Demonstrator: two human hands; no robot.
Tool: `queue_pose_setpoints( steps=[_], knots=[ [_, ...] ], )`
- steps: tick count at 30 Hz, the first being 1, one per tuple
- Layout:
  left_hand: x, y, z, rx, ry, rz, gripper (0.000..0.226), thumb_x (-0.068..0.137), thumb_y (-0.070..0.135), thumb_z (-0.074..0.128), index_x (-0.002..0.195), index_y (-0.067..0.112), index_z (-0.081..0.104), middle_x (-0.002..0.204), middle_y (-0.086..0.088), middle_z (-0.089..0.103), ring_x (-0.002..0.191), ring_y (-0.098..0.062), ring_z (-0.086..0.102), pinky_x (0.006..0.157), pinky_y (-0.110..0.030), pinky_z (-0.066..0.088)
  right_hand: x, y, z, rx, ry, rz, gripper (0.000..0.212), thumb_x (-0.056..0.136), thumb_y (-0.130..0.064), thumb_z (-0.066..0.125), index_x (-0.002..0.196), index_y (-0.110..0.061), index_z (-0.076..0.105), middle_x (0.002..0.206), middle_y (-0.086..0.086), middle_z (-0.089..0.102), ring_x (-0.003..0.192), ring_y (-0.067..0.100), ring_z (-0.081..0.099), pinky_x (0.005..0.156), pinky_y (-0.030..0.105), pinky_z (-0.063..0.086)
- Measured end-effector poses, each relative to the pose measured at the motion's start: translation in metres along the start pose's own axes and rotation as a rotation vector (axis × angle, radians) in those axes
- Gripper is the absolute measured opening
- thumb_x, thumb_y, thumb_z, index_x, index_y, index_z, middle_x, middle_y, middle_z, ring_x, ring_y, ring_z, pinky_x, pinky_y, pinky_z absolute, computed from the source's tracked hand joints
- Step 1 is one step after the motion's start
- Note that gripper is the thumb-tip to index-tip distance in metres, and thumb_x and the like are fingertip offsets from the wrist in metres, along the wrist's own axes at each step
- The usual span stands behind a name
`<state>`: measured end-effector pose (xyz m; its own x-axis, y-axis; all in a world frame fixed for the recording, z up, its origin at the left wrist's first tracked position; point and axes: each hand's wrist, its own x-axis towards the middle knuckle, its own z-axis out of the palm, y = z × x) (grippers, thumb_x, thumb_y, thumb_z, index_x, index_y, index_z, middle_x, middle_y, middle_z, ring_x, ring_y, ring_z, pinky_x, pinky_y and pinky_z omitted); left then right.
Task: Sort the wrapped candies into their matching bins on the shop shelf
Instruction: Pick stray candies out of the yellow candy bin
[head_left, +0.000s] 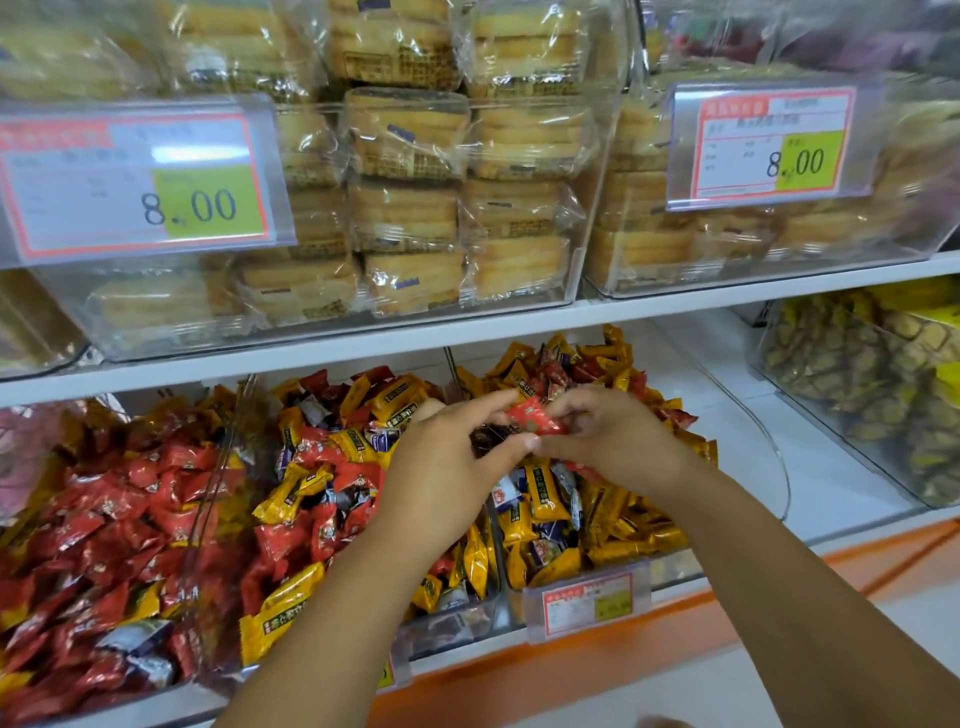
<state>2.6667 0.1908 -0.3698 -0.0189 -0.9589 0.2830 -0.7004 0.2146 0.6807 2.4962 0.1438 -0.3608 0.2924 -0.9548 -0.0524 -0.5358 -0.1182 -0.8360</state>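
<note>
My left hand (447, 462) and right hand (621, 441) meet in mid-air with one red candy (535, 418) between them. The left fingers (485, 404) pinch its left end, forefinger stretched along the top and thumb pressed up from below. The right fingers (574, 402) curl round its right end. Something dark shows in the crook of my left thumb, but I cannot tell what it is.

The candy hangs just above the heaps, over the line where the middle bin (441, 626) meets the right bin (675, 566). The clear divider (451, 364) between them shows only at the back; nearer me, my hands and forearms cover it. The middle bin holds a mix of red, yellow and a few pale wrappers. The right bin holds mostly yellow and the left bin (223, 467) mostly red, with its far side cut off by the frame.

Room overhead is narrow: the white edge of the upper shelf (311, 356) runs close above the piles at the back, carrying clear boxes of cake packs (410, 218). Rightward I have more freedom. Bare white shelf floor (727, 415) lies beside the right bin, bounded by a curved clear wall (782, 467), and past that stands a box of pineapple-patterned packs (857, 389). A small price tag (587, 597) hangs on the right bin's front, its print too blurred to read. The big tags (140, 187) above read 8.00.
</note>
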Motion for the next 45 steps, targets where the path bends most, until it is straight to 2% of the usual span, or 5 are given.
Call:
queue_pose_setpoints(
  steps=[5, 8, 18, 31, 45],
  knots=[
    [0.006, -0.002, 0.003, -0.174, 0.134, -0.069, 0.012, 0.084, 0.035, 0.069, 0.094, 0.042, 0.070, 0.070, 0.009, 0.056, 0.061, -0.006, 0.048, 0.049, -0.018, 0.035, 0.008, -0.005, 0.008, 0.079, -0.063, 0.025, 0.021, 0.075, -0.024, 0.080, 0.086, -0.020, 0.063, 0.099, 0.007, 0.065, 0.079, 0.016, 0.064, 0.075, 0.039, 0.057],
    [0.009, -0.007, -0.003, -0.281, 0.204, -0.081, 0.010, 0.085, 0.032, 0.068, 0.084, 0.042, 0.067, 0.075, 0.011, 0.068, 0.068, -0.011, 0.059, 0.061, -0.025, 0.047, 0.034, 0.002, -0.013, 0.041, 0.243, 0.003, 0.012, 0.087, -0.017, 0.068, 0.092, -0.013, 0.058, 0.094, 0.010, 0.066, 0.058, 0.004, 0.057, 0.053, 0.018, 0.048],
    [0.007, -0.014, -0.011, -0.278, 0.183, -0.095, 0.007, 0.086, 0.036, 0.066, 0.087, 0.043, 0.067, 0.081, 0.004, 0.070, 0.075, -0.027, 0.063, 0.066, -0.034, 0.051, 0.101, 0.017, -0.005, -0.825, -0.097, -0.004, 0.046, 0.096, -0.025, 0.056, 0.140, -0.018, 0.046, 0.143, 0.011, 0.043, 0.127, 0.027, 0.045, 0.100, 0.032, 0.040],
    [-0.005, -0.011, -0.020, -0.194, 0.148, -0.073, 0.007, 0.089, 0.032, 0.064, 0.093, 0.038, 0.065, 0.072, 0.013, 0.064, 0.041, -0.004, 0.045, 0.042, -0.012, 0.033, 0.062, 0.013, -0.032, -0.079, 0.075, 0.159, 0.017, 0.086, -0.027, 0.069, 0.100, -0.017, 0.066, 0.070, -0.001, 0.055, 0.052, 0.008, 0.047, 0.043, 0.016, 0.037],
    [-0.010, -0.011, -0.023, -0.125, 0.112, -0.068, 0.008, 0.089, 0.036, 0.062, 0.095, 0.041, 0.063, 0.095, 0.023, 0.062, 0.077, -0.009, 0.056, 0.069, -0.014, 0.043, 0.068, -0.002, -0.036, -0.573, 0.092, 0.143, 0.042, 0.088, -0.044, 0.062, 0.067, -0.010, 0.049, 0.069, 0.009, 0.054, 0.063, 0.018, 0.052, 0.048, 0.024, 0.032]
  ],
)
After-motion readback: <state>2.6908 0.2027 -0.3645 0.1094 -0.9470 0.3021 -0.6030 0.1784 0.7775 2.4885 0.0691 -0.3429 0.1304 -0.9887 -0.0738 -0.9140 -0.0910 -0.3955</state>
